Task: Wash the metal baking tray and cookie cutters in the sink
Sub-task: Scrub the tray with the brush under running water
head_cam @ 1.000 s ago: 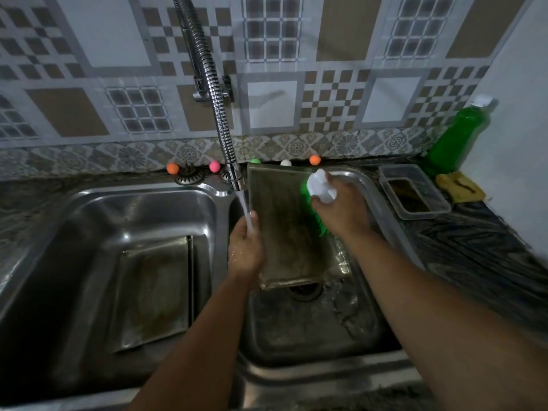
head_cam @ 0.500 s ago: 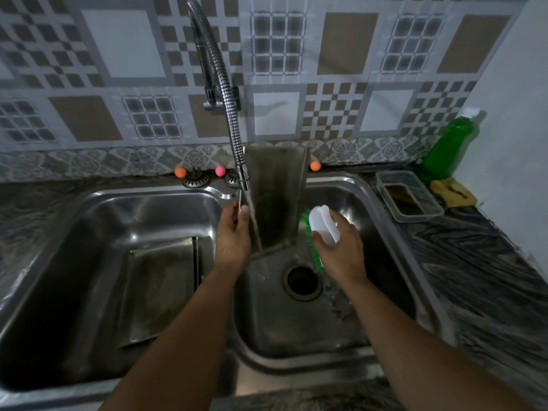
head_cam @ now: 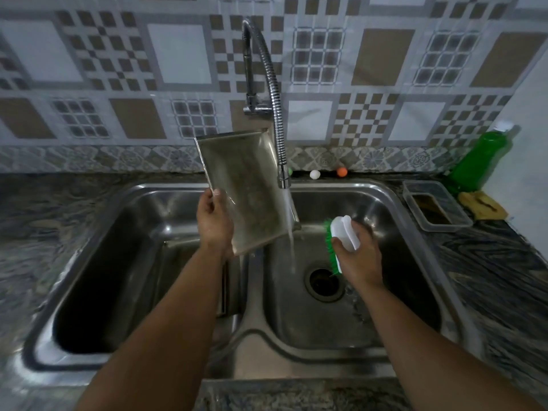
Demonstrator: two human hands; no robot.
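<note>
Baking tray [head_cam: 247,191], wet, pinched at its edge by left hand [head_cam: 214,221] under tap [head_cam: 275,114], may slip into sink [head_cam: 385,191]; right hand [head_cam: 357,250] grips brush [head_cam: 344,232].

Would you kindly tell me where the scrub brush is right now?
In the head view, the scrub brush is in the right hand, over the right basin beside the drain.

A home kitchen: a steel double sink [head_cam: 394,200], a flexible tap [head_cam: 274,93], patterned wall tiles [head_cam: 98,72], a stone counter [head_cam: 504,262].
</note>
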